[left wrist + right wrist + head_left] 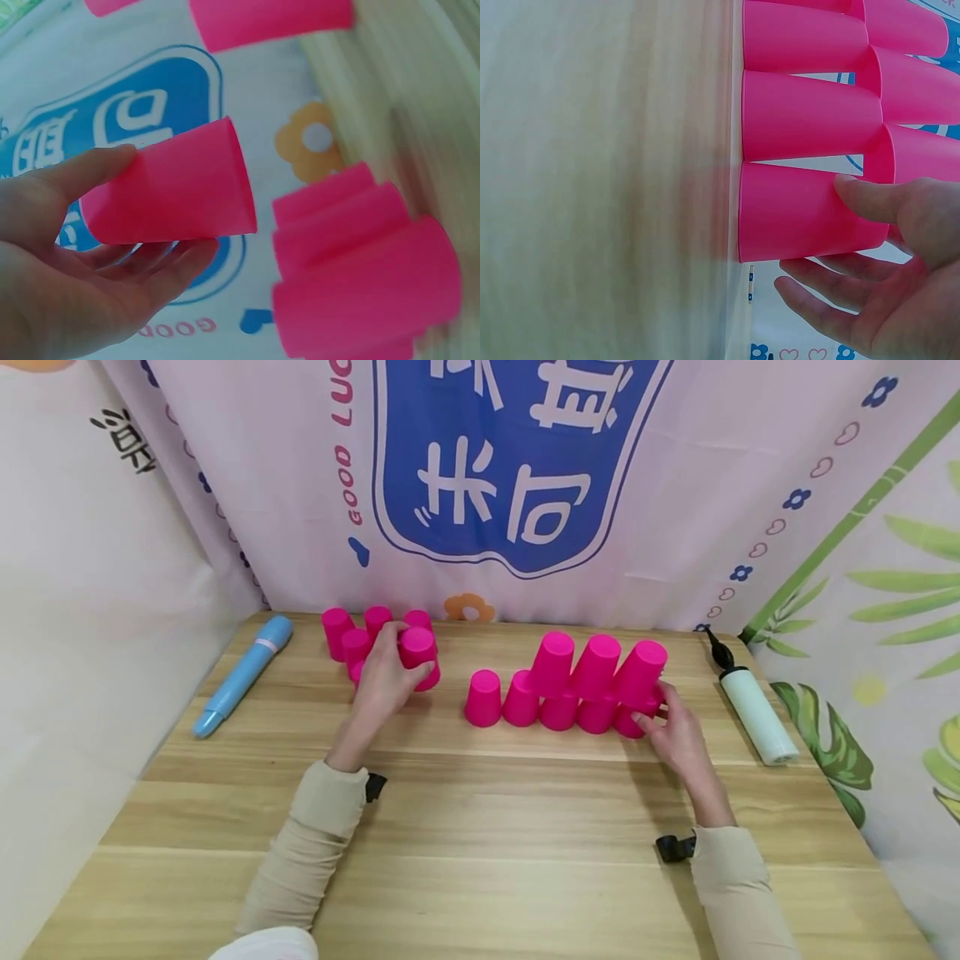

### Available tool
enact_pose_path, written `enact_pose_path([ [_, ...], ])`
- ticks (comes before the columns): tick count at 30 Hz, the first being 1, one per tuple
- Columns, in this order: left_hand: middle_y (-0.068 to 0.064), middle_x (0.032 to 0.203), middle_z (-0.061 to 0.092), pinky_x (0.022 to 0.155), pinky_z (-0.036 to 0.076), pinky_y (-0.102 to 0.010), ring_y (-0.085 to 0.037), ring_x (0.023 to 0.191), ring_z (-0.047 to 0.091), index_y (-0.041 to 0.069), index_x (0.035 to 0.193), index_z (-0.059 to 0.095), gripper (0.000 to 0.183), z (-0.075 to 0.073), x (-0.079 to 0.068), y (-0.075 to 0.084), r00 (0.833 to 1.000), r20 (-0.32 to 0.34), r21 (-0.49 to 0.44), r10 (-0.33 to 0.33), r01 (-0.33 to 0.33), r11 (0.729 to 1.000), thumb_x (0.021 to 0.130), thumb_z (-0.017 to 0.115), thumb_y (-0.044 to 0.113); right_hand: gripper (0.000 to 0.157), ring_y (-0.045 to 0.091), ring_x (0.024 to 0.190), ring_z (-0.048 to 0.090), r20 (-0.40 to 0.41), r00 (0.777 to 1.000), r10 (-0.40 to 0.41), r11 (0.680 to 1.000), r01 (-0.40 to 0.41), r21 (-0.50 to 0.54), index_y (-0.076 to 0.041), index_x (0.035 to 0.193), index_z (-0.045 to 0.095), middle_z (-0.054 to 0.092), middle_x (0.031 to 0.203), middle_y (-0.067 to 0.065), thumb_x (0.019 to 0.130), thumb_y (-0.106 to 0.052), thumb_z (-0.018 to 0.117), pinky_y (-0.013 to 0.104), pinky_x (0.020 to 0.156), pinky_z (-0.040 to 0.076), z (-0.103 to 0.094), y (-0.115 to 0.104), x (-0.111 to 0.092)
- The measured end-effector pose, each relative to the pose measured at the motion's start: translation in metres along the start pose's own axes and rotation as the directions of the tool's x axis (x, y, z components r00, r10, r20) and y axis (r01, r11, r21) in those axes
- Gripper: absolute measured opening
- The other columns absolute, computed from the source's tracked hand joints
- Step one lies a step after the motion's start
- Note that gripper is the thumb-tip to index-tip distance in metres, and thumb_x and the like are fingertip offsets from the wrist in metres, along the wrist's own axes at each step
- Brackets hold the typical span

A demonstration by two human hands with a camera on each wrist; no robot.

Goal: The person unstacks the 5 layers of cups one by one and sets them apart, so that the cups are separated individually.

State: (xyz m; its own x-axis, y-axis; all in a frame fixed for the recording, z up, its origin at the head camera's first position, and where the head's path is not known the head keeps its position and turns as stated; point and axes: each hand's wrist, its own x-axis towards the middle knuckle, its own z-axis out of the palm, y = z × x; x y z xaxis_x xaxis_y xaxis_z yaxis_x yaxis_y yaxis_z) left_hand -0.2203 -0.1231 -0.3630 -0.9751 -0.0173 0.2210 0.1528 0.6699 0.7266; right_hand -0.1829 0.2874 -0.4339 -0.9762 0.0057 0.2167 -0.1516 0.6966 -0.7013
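Cup (417,645) my left hand (385,675) grips, mouth down, axis near-vertical; right hand (680,741) pinches row-end cup (799,214); wooden table (525,843), printed curtain (285,485).

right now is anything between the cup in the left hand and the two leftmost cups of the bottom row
Nothing visible: in the head view only bare table separates the cup in the left hand from the two leftmost bottom-row cups. The nearest upper-row cup sits farther right.

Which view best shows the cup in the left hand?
Left wrist: the held cup appears large, its side plainly visible past the left hand. Head shows it smaller, partly covered by that hand. Right wrist doesn't show it.
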Motion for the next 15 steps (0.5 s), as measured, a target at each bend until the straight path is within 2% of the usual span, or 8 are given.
enact_pose_path([
  [4, -0.025, 0.129, 0.045, 0.099, 0.044, -0.049, -0.038, 0.115, 0.05, -0.004, 0.131, 0.035, 0.063, 0.004, 0.004, -0.012, 0.997, 0.057, 0.071, -0.043, 0.039, 0.997, 0.083, 0.073, 0.009, 0.061, 0.046, 0.116, 0.049, 0.0, 1.0, 0.009, 1.0, -0.009, 0.004, 0.004, 0.142, 0.033, 0.049, 0.13, 0.03, 0.09, -0.003, 0.064, 0.058, 0.095, 0.043, 0.0, 0.002, -0.001],
  [8, -0.026, 0.126, 0.043, 0.093, 0.045, -0.052, -0.04, 0.106, 0.052, -0.005, 0.129, 0.034, 0.062, 0.01, 0.004, -0.02, 0.992, 0.113, 0.121, -0.052, 0.038, 0.992, 0.082, 0.073, 0.009, 0.061, 0.045, 0.116, 0.049, -0.001, 1.0, 0.012, 1.0, -0.012, -0.002, 0.003, 0.142, 0.034, 0.049, 0.131, 0.029, 0.09, -0.002, 0.065, 0.058, 0.095, 0.044, 0.001, 0.003, -0.001],
  [15, -0.026, 0.12, 0.044, 0.091, 0.045, -0.053, -0.042, 0.103, 0.053, -0.006, 0.124, 0.036, 0.058, 0.019, 0.003, -0.026, 0.991, 0.128, 0.166, -0.038, 0.016, 0.986, 0.081, 0.073, 0.006, 0.061, 0.044, 0.117, 0.048, 0.001, 1.0, 0.016, 1.0, -0.016, -0.002, 0.003, 0.143, 0.033, 0.048, 0.133, 0.029, 0.09, -0.002, 0.064, 0.057, 0.096, 0.043, 0.0, 0.005, 0.001],
])
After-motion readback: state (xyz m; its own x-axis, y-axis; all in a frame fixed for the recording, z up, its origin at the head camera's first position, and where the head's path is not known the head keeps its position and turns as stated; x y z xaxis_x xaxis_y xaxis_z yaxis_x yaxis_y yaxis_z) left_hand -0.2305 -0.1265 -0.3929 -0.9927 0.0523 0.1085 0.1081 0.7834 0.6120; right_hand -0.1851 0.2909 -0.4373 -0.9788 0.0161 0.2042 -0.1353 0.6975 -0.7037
